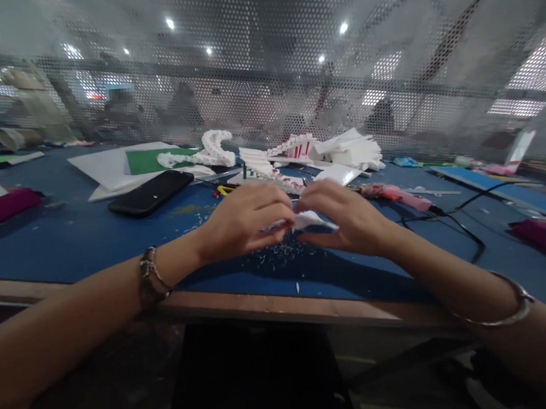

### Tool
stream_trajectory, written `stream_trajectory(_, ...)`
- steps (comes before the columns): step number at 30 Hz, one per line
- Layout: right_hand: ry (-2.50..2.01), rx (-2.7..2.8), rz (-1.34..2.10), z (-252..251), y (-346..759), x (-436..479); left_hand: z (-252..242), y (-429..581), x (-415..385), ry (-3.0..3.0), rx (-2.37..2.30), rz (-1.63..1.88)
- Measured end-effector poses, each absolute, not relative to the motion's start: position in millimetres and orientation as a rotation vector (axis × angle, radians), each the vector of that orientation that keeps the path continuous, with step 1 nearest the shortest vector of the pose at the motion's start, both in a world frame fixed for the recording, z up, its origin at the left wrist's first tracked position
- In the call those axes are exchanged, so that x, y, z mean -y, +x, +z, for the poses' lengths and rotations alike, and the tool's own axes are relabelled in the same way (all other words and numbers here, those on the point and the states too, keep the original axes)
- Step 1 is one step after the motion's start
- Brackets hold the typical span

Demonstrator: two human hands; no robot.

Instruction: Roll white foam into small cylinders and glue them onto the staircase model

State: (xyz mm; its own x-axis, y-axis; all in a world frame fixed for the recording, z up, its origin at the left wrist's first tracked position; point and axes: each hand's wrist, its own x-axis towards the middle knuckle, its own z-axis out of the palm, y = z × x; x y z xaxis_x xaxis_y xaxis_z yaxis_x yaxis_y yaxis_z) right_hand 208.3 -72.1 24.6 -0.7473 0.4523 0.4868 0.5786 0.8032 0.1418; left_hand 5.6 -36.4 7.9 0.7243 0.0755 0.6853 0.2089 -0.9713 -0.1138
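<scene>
My left hand [246, 222] and my right hand [346, 218] meet above the blue table [70, 243], both closed on a small white foam piece [314, 220] held between their fingertips. White crumbs [280, 250] lie scattered on the table just below them. A beaded bracelet sits on my left wrist, a metal bangle on my right forearm.
A black phone [153, 192] lies to the left, with white and green sheets [125, 165] behind it. White foam models [297, 156] are piled at the back centre. A pink glue gun [396, 194] with a black cord [462, 228] lies to the right. A perforated screen [263, 62] closes the back.
</scene>
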Motion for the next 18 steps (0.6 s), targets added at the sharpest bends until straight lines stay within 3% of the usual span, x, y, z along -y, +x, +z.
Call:
stream_trajectory(6, -0.813, 2.868, 0.0, 18, 199, 77, -1, 10, 30, -3.247, 0.169, -0.448)
stream_trajectory(18, -1.014, 2.842, 0.277, 20, 198, 82, -5, 18, 31, -3.316, 0.397, -0.472)
